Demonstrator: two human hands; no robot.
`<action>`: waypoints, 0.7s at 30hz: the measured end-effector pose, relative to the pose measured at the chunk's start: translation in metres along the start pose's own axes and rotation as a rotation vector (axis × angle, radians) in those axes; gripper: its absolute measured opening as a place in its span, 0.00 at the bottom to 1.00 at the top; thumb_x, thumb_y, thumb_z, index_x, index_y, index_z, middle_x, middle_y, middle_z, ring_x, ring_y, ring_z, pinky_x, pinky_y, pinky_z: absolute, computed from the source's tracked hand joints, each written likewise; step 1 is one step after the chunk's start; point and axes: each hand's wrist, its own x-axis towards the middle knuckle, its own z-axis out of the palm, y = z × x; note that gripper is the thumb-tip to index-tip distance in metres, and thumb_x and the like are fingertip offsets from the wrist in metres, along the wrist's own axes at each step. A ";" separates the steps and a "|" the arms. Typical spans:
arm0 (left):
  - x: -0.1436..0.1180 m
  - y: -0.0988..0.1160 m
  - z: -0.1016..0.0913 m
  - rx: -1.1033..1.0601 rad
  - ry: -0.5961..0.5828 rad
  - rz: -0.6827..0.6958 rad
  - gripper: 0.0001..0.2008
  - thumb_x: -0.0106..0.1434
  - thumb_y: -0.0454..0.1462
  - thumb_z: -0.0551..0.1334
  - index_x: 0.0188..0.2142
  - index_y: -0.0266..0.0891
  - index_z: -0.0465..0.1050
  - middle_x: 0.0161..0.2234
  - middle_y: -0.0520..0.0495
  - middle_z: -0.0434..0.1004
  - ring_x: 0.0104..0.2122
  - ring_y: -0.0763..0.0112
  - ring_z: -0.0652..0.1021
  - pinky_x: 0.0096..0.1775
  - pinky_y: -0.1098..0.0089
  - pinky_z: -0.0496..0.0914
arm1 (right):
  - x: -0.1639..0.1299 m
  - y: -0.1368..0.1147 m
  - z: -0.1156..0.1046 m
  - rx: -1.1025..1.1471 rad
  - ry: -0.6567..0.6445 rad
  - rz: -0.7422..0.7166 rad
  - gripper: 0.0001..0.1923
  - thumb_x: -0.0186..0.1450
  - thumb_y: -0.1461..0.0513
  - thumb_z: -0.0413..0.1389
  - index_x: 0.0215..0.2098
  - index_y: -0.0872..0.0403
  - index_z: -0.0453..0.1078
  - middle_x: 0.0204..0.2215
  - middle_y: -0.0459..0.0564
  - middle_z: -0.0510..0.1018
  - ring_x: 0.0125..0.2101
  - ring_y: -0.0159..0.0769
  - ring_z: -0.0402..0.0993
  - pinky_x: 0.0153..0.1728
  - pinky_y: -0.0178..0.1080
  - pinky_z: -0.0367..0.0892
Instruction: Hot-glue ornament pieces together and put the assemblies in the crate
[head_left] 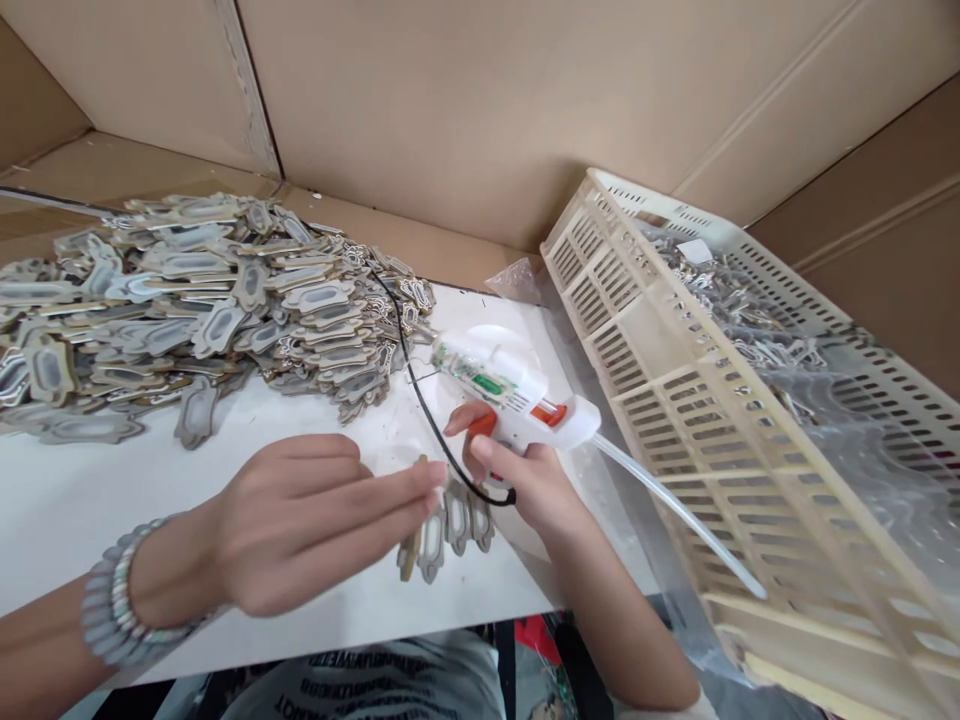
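Note:
My right hand is wrapped round a white hot glue gun with an orange trigger, its nozzle pointing left. A long translucent glue stick sticks out of the gun's rear. My left hand is closed, its fingers pressed together; the fingertips are over a small row of metal frame plates on the white table. What those fingers hold, if anything, is hidden. The gun's black cord arcs between the plate pile and my right hand.
A large pile of ornate metal frame plates covers the table's left and back. At the right, a cream slotted plastic crate holds small metal parts and clear plastic. Cardboard walls stand behind. A scrap of clear plastic lies near the crate.

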 end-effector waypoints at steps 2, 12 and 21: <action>0.005 -0.008 -0.004 -0.005 -0.012 0.060 0.23 0.66 0.33 0.60 0.57 0.59 0.70 0.44 0.52 0.83 0.29 0.69 0.81 0.31 0.66 0.74 | 0.001 -0.002 -0.003 -0.099 0.095 -0.064 0.19 0.58 0.46 0.64 0.34 0.52 0.72 0.20 0.39 0.64 0.22 0.29 0.59 0.27 0.34 0.61; 0.018 -0.030 -0.019 0.117 0.241 -0.162 0.12 0.62 0.36 0.67 0.45 0.49 0.79 0.32 0.52 0.80 0.28 0.76 0.77 0.30 0.76 0.70 | 0.000 -0.011 -0.005 -0.348 0.206 -0.056 0.12 0.59 0.51 0.61 0.34 0.50 0.72 0.20 0.41 0.65 0.22 0.31 0.62 0.24 0.34 0.61; 0.009 -0.038 -0.023 0.391 0.342 -0.309 0.10 0.65 0.38 0.65 0.46 0.49 0.79 0.28 0.58 0.82 0.27 0.74 0.79 0.36 0.74 0.74 | 0.000 -0.009 -0.001 -0.543 0.144 -0.246 0.08 0.60 0.55 0.61 0.31 0.50 0.70 0.29 0.47 0.75 0.28 0.36 0.71 0.29 0.38 0.66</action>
